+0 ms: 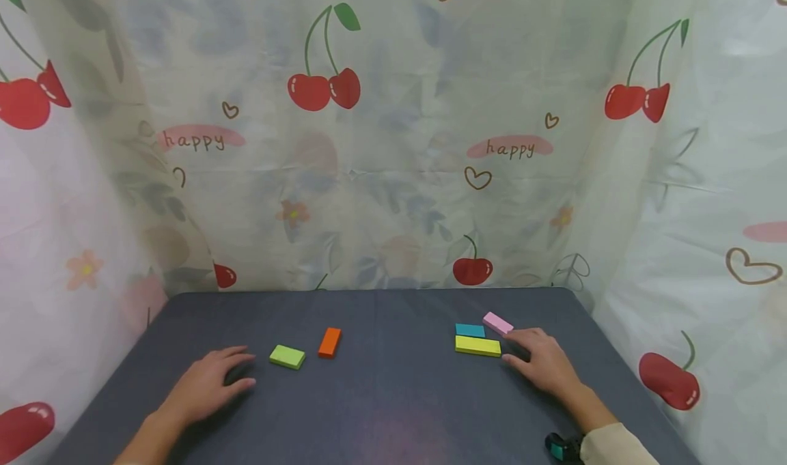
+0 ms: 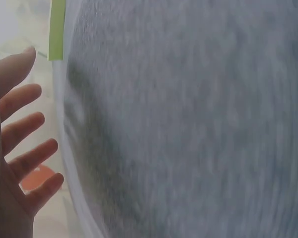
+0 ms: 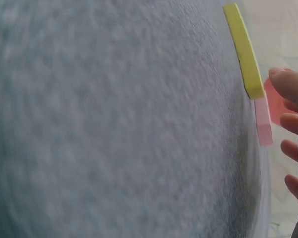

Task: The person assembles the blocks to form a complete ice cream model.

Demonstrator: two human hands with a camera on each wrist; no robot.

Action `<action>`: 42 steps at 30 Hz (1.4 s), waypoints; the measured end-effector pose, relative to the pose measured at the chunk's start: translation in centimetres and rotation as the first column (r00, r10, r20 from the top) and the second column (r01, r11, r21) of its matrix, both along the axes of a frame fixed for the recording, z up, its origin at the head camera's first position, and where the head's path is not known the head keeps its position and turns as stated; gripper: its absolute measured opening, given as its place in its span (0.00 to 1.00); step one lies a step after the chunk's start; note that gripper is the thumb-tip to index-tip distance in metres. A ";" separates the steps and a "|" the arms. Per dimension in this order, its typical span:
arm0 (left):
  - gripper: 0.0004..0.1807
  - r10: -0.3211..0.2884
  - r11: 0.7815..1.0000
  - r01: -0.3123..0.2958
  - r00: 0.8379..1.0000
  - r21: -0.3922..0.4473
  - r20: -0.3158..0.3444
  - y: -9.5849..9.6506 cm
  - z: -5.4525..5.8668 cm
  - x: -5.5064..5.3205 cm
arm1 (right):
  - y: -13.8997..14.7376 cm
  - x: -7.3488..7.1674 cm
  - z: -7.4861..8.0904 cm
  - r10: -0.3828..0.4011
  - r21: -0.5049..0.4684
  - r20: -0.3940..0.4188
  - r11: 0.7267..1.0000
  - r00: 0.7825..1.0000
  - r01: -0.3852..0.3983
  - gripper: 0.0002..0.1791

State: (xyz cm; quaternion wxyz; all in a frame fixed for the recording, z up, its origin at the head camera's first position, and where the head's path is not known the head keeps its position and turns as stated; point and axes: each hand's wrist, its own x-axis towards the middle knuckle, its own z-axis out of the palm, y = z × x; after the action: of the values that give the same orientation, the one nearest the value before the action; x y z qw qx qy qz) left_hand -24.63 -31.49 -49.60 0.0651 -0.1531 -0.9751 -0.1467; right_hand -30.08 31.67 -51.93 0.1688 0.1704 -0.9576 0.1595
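On the dark table lie several small rectangular blocks. My left hand (image 1: pixel 205 385), fingers spread and holding nothing, is to the left of a light green block (image 1: pixel 287 357); an orange block (image 1: pixel 329 343) lies just beyond that. In the left wrist view the fingers (image 2: pixel 27 131) are apart, with the green block (image 2: pixel 56 29) at the top. My right hand (image 1: pixel 544 362) is close beside a yellow block (image 1: pixel 477 345) and a pink block (image 1: pixel 498 323), its fingers loosely bent around nothing. Behind the yellow block sits a blue block (image 1: pixel 470 330). The right wrist view shows a gap between thumb and yellow block (image 3: pixel 244 52).
The dark grey table (image 1: pixel 375 410) has rounded far corners. A pale curtain (image 1: pixel 381 144) printed with cherries and flowers hangs behind it and on both sides. A black device (image 1: pixel 562 447) is at the right wrist by a cream sleeve (image 1: pixel 617 446).
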 end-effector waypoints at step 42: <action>0.34 -0.024 0.999 0.029 0.992 -0.038 0.124 5.7 -0.8 -0.1 | -3.6 1.0 -0.1 0.094 -0.104 0.117 0.991 0.989 -0.082 0.22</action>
State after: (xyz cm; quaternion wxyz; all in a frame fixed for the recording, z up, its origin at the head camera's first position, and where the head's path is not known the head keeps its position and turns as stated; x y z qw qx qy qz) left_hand -24.78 -25.84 -50.42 -0.0003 -0.1578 -0.9778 -0.1376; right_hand -29.12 28.02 -51.98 0.1113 0.1938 -0.9486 0.2241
